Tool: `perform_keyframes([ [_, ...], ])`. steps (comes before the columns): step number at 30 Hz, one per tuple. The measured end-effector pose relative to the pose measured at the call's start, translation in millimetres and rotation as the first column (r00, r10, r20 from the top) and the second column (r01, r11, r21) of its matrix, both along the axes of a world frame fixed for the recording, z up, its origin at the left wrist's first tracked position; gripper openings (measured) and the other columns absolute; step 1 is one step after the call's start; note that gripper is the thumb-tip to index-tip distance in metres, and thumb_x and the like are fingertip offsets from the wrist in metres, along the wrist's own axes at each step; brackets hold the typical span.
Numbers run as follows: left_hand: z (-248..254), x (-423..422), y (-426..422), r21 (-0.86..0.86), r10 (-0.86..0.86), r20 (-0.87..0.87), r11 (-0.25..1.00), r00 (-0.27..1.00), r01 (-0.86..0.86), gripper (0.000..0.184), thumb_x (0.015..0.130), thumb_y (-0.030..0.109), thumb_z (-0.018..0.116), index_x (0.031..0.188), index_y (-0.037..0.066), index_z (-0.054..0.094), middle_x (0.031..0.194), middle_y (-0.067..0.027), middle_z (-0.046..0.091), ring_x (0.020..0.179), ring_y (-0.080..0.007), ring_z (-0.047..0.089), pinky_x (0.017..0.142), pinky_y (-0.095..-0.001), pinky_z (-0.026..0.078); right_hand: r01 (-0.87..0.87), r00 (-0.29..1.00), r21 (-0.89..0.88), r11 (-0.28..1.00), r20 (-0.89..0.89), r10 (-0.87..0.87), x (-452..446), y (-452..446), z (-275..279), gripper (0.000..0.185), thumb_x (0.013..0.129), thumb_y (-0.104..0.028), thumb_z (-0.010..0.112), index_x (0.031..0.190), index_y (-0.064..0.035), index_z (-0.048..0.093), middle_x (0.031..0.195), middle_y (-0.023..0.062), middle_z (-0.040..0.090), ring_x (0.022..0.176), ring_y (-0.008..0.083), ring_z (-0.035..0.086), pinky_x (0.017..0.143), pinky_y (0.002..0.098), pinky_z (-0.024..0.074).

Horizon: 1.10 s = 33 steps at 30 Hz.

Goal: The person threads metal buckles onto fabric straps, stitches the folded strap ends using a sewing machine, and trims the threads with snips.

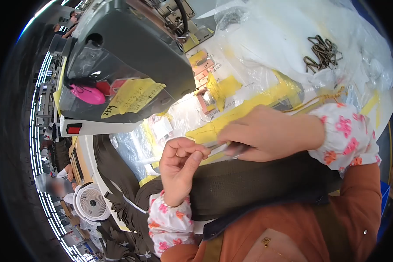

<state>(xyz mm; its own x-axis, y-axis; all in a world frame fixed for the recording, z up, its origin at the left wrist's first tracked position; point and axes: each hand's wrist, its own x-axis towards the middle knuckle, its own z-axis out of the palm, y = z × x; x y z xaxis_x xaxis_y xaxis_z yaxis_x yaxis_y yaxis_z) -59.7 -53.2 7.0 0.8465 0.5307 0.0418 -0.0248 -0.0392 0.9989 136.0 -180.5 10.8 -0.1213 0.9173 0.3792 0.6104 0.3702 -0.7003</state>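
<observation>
My left hand (181,168) is raised over the dark webbing, its thumb and forefinger pinched on the end of a small thin item (214,147). Close on its right, my right hand (266,133) is closed and somewhat blurred, with a dark, shiny object (235,149) partly showing under its fingers. The thin item spans the small gap between both hands; its exact shape is too blurred to tell. Below them, a wide bundle of dark olive webbing strips (249,181) lies along the table's front edge.
A grey sewing machine (161,56) stands at the upper left, with a pink object (88,94) in its clear pouch. Metal hooks (322,54) lie on plastic sheeting at the upper right. A white fan (91,202) and people are at the left.
</observation>
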Motion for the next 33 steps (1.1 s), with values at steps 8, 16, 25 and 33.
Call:
perform_keyframes([
  [8, -16, -48, 199, 0.923, 0.370, -0.347, -0.028, 0.862, 0.384, 0.035, 0.075, 0.012, 0.063, 0.108, 0.001, 0.056, 0.103, -0.0179, 0.056, 0.095, -0.0372, 0.051, 0.088, -0.0454, 0.038, 0.773, 0.628, -0.147, 0.617, 0.046, -0.777, 56, -177, 30, 0.035, 0.088, -0.033, 0.057, 0.094, 0.0007, 0.053, 0.071, 0.0046, 0.054, 0.063, 0.0106, 0.052, 0.060, 0.0216, 0.0414],
  [16, -46, -98, 318, 0.925, 0.894, -0.250, 0.106, 0.372, 0.365, 0.060, 0.084, 0.007, 0.051, 0.137, 0.024, 0.030, 0.127, -0.0161, 0.047, 0.111, -0.0322, 0.050, 0.085, -0.0407, 0.046, 0.993, -0.058, 0.113, -0.011, 0.424, -0.904, 119, -271, -58, 0.018, 0.092, -0.018, 0.050, 0.090, -0.0001, 0.054, 0.071, 0.0098, 0.055, 0.063, 0.0157, 0.052, 0.060, 0.0272, 0.0420],
  [25, 25, -56, 54, 0.615, -0.123, -0.535, 0.622, 0.836, 0.485, 0.036, 0.073, 0.011, 0.067, 0.107, 0.001, 0.057, 0.099, -0.0168, 0.059, 0.093, -0.0348, 0.057, 0.082, -0.0360, 0.045, 0.911, 0.202, 0.244, 0.333, 0.441, -0.875, 94, -193, -1, 0.011, 0.084, -0.003, 0.056, 0.093, 0.0029, 0.058, 0.094, 0.0146, 0.061, 0.083, 0.0248, 0.060, 0.074, 0.0308, 0.0457],
  [33, 12, -46, 54, 0.537, -0.251, -0.507, 0.656, 0.824, 0.530, 0.015, 0.076, 0.013, 0.065, 0.087, 0.002, 0.062, 0.080, -0.0134, 0.060, 0.076, -0.0323, 0.057, 0.066, -0.0373, 0.046, 0.104, 0.958, -0.337, 0.936, 0.288, -0.003, -9, -60, 1, 0.038, 0.075, -0.022, 0.069, 0.103, -0.0012, 0.054, 0.096, 0.0146, 0.055, 0.083, 0.0328, 0.054, 0.073, 0.0382, 0.0444],
])
